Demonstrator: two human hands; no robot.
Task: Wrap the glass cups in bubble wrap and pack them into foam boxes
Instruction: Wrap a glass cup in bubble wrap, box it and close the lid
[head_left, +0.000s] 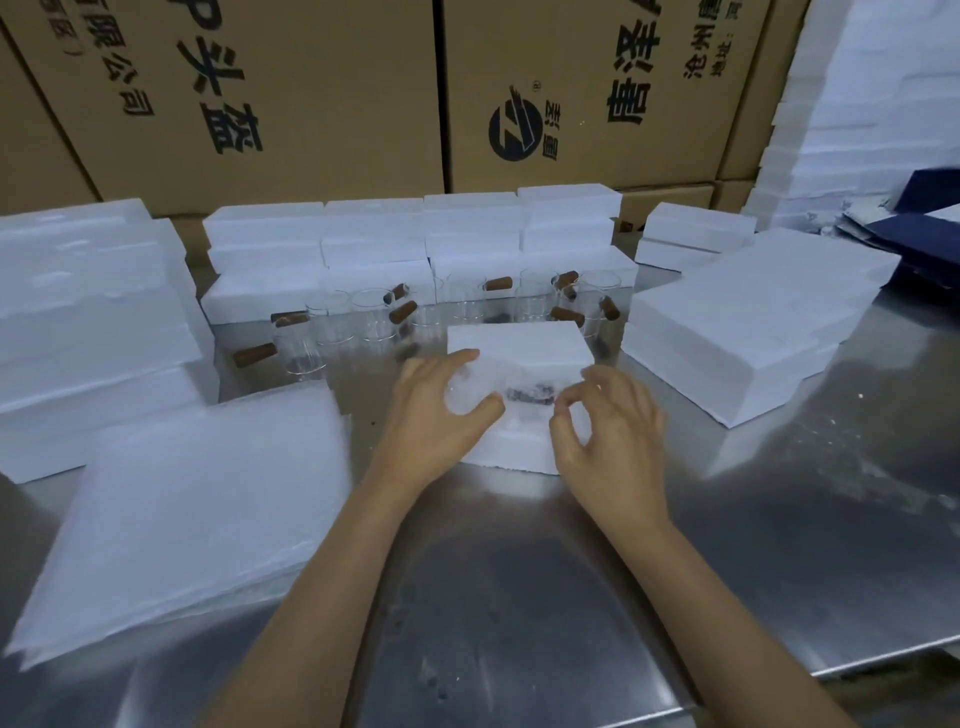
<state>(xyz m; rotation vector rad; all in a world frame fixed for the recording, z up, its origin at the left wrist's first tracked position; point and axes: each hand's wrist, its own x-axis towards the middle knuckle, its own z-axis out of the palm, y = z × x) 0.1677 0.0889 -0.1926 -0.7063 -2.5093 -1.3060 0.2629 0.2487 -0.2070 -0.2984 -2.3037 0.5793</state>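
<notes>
A white foam box (511, 447) lies on the steel table (545, 597) before me, and a cup wrapped in bubble wrap (511, 387) sits in it, its dark handle showing through the wrap. My left hand (439, 415) grips the wrapped cup from the left, thumb curled under it. At the bundle's right end my right hand (610, 431) has its fingers curled, pinching the wrap. Behind the box stand several bare glass cups (374, 322) with brown wooden handles.
A stack of bubble wrap sheets (197, 509) lies at my left. Foam boxes are stacked at the left (88, 322), along the back (374, 244) and at the right (753, 322). Large cardboard cartons (311, 93) form a wall behind. Dark blue boxes (924, 234) lie far right.
</notes>
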